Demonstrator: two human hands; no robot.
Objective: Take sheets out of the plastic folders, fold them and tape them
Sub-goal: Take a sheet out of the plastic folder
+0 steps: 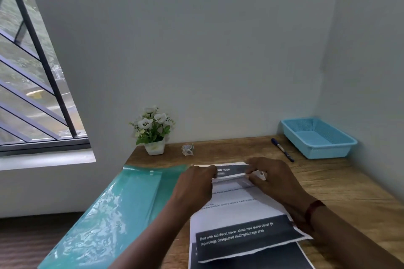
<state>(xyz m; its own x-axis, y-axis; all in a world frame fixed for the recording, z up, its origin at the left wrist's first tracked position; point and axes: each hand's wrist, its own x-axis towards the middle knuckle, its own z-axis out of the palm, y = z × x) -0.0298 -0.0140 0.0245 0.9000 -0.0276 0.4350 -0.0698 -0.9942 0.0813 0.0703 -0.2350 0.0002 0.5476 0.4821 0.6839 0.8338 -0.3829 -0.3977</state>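
Both hands are pinching the turned-over far edge of the printed sheet (236, 209). The left hand (196, 183) is curling its fingers onto the fold at the centre of the frame. The right hand (273, 181) is closing thumb and fingers narrowly on the same fold just to the right. The sheet is lying between the two wrists and running down toward the lower edge of the frame, its near end overlapping a second dark sheet (262, 257).

Everything is resting on the wooden table (338, 192), which is filling the lower right of the frame. The green plastic folder (113, 209) is lying flat at lower left, touching the left side of the sheet and passing under the left forearm. The blue basket (317, 137) is sitting at the far right corner. The potted white flowers (153, 131) are standing against the wall above the hands. The pen (282, 149) is lying near the basket, and the small tape roll (187, 149) is sitting just right of the pot. A small white scrap (261, 174) is showing at the right fingertips; what it is cannot be told.
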